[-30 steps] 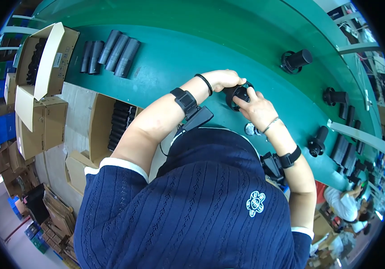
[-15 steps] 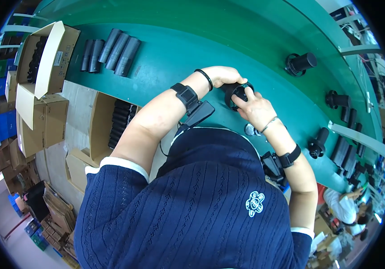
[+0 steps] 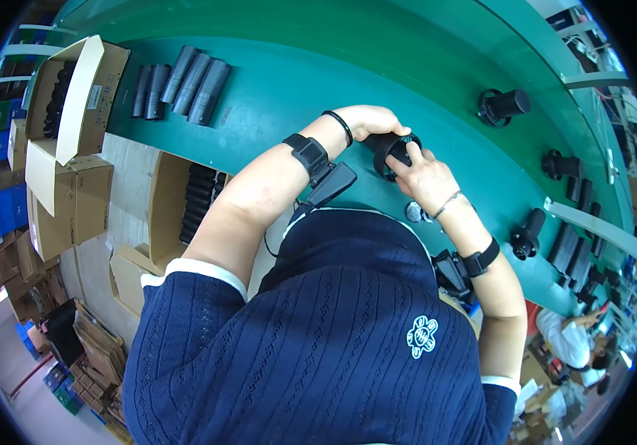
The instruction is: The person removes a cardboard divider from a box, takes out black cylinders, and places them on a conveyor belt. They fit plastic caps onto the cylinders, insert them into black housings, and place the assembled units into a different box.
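Above the green bench, both my hands are on a black cylindrical part with a wide, open ring-shaped end (image 3: 383, 157). My left hand (image 3: 375, 124) is closed around its far side, with the thumb at the ring's edge. From the right, my right hand (image 3: 428, 180) grips the ring end, its fingers reaching over the rim and into the opening. The inside of the ring is partly covered by those fingers. Close to my right wrist, small shiny round pieces (image 3: 413, 213) lie on the bench, too small to name.
Several black tubes (image 3: 209, 93) lie at the far left of the bench (image 3: 289, 81). Black flanged cylinders (image 3: 507, 105) stand along the right, with more tubes (image 3: 565, 248) beyond. Open cardboard boxes (image 3: 73, 200) with black parts stand left. A co-worker (image 3: 563, 337) is at far right.
The black part has tilted slightly in my hands, showing more of its body. My left fingers have shifted a little on it; my right hand stays at the ring.
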A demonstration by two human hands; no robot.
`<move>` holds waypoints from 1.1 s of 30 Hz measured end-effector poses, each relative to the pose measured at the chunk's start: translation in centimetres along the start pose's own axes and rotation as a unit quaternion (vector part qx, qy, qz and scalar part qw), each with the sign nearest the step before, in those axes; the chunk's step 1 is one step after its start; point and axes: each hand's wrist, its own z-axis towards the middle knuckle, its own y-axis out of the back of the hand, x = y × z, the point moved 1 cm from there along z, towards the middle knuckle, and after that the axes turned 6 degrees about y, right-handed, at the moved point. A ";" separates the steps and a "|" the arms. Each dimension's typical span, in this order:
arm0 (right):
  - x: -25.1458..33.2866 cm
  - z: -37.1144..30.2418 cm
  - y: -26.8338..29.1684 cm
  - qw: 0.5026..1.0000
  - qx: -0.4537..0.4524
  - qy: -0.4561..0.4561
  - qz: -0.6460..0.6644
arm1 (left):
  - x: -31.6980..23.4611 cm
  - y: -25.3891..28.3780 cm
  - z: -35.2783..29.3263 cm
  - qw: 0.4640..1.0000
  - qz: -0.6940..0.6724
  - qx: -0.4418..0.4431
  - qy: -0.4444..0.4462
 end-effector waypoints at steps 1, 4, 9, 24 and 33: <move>0.1 0.2 -0.2 1.000 0.004 -0.014 -0.008 | 0.1 0.0 0.1 1.000 0.000 0.003 -0.001; 0.6 0.5 -0.8 0.999 0.009 -0.038 -0.024 | 0.2 0.2 0.6 1.000 0.005 0.012 -0.006; 0.3 0.7 -0.3 0.998 0.014 -0.058 -0.020 | -0.2 0.3 0.1 1.000 -0.008 0.005 -0.012; -3.3 -1.1 -3.2 0.897 -0.171 -0.226 0.339 | 3.9 -0.5 -1.5 0.982 -0.008 -0.166 -0.085; -1.5 -1.1 -3.2 0.794 -0.164 -0.296 0.505 | 5.5 -3.1 -2.3 0.972 -0.171 -0.123 -0.105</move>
